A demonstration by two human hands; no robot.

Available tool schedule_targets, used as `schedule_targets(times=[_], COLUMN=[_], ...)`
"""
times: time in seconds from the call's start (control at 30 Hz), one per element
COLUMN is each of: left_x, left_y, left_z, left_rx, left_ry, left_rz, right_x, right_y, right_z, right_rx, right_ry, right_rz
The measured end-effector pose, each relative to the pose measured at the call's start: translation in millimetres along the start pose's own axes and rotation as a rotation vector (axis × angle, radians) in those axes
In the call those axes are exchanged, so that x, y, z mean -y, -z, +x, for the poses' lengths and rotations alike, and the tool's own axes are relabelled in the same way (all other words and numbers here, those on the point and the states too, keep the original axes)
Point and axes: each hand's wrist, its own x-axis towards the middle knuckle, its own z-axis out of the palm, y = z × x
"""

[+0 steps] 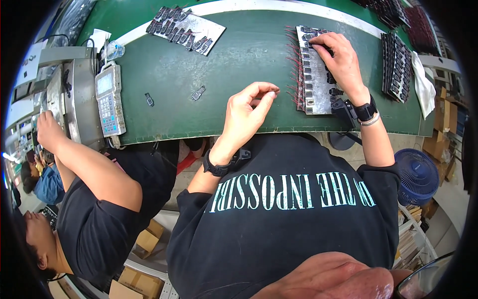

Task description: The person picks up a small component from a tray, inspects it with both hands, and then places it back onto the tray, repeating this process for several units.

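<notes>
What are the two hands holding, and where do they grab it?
The left hand pinches its fingertips together; anything between them is too small to see. The right hand holds nothing; its fingers press on a tray of small parts.

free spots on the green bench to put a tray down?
Bare green mat lies between the keypad unit and the left hand, apart from two small loose parts. Crowded under the right hand: wired parts tray, dark stacks.

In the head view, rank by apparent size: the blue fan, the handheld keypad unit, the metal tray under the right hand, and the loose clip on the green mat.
1. Metal tray
2. Blue fan, though it sits lower and partly hidden, so ranking against the tray is unsure
3. Handheld keypad unit
4. Loose clip
</notes>
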Motion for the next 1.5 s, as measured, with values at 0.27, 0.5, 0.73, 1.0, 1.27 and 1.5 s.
schedule_targets(times=[0.27,0.5,0.73,1.0,1.27,1.5], left_x=[-2.7,-3.6,-0.5,-16.7,-4.1,0.8], left_y=[11.4,35.6,38.1,81.0,91.3,93.3], left_z=[-0.9,-2.8,-8.2,-2.1,-16.9,-20.2], left_rx=[-0.054,-0.166,-0.193,-0.563,-0.527,-0.467], left_ry=[-0.016,-0.02,-0.035,-0.23,-0.21,-0.378], left_rz=[0.004,-0.034,0.032,0.721,1.178,1.243], right_x=[-5.8,-7.7,0.9,-8.0,-2.5,0.3], right_y=[2.8,1.1,2.9,5.5,16.4,24.3], right_z=[1.9,2.7,1.2,8.3,39.1,35.8], right_rx=[0.035,0.034,-0.022,0.104,0.37,0.414], right_ry=[0.036,0.041,0.1,0.298,0.341,0.378], right_rz=[-0.04,-0.032,-0.031,-0.069,-0.061,-0.046])
